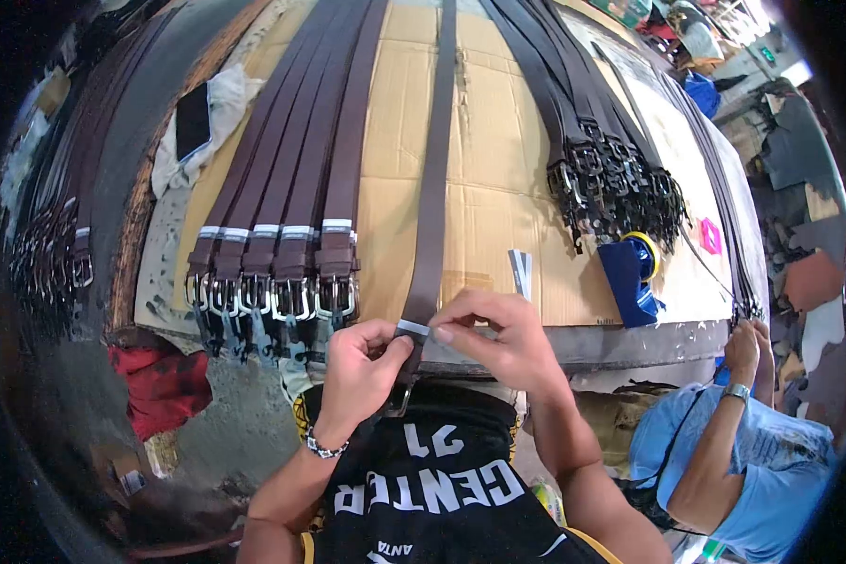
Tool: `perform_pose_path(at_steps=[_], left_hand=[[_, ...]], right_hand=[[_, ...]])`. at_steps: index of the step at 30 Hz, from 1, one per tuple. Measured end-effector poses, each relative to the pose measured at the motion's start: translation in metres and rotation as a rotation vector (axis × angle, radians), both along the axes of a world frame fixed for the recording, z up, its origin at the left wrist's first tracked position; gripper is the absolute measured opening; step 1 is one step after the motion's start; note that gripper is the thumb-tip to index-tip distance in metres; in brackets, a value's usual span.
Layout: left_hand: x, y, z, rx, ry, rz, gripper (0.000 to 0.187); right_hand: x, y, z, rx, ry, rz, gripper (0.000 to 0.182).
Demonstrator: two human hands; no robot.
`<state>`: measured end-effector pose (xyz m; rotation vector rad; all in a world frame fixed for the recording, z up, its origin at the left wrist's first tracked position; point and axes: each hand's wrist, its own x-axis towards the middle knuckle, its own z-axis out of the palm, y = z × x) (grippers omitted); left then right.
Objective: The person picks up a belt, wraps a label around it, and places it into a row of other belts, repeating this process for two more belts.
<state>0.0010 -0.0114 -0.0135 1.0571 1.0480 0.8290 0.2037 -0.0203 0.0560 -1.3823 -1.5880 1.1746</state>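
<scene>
A long dark brown belt (431, 197) runs down the cardboard to the table's front edge, its buckle (398, 399) hanging over my lap. My left hand (371, 362) grips the belt near the buckle, thumb on top. A pale label strip (413, 328) lies across the belt just above that thumb. My right hand (492, 334) is at the strip's right end, thumb and forefinger pinched together; whatever they hold is too small to make out.
Labelled belts (291, 188) lie left, with a phone (194, 122) on cloth beyond. Right are black-buckled belts (620, 169), white strips (521, 273), a tape roll (643, 256) in a blue holder and a pink object (711, 236). A co-worker in blue (761, 461) stands at right.
</scene>
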Motion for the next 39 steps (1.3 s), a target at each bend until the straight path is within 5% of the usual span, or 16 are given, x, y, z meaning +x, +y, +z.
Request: perform_pose_path(at_steps=[2,11,39], left_hand=[[-0.003,0.002,0.003,0.03,0.032,-0.013,0.014],[-0.005,0.005,0.026,0.041,0.128,-0.029,0.012],[0.0,0.001,0.022,0.114,0.286,-0.005,0.017]], right_hand=[[-0.008,0.01,-0.009,0.059,-0.011,0.013,0.01],[-0.017,0.025,-0.006,-0.071,-0.048,0.158,0.064],[-0.03,0.028,-0.009,0.113,-0.313,0.216,0.044]])
